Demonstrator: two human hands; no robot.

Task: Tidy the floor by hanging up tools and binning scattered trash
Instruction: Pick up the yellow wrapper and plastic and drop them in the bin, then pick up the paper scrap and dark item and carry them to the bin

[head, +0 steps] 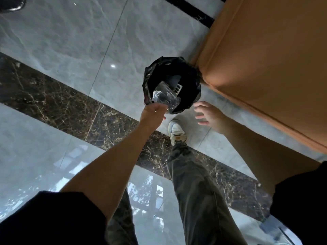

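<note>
Nearest me: dark trousers [200, 188], one white shoe [177, 130] planted on the tiled floor [62, 41].

Left hand [154, 114]: fingers pinched on the lower edge of a clear plastic wrapper [164, 97], which I hold over the near rim of the bin.

Right hand [208, 114]: fingers spread and loose, holding nothing, just beside the bin.

Bin [191, 75]: round, lined with a black bag, standing against the corner of an orange sofa [265, 59]. Contents: dark, one pale item with bars [177, 89] partly visible; I cannot tell what it is.

Far left corner: a glossy black object [12, 5], cut off by the frame.

Progress, as I judge it: wrapper at the bin but not yet let go. No other litter and no tools in view here; hanging work cannot be assessed.
</note>
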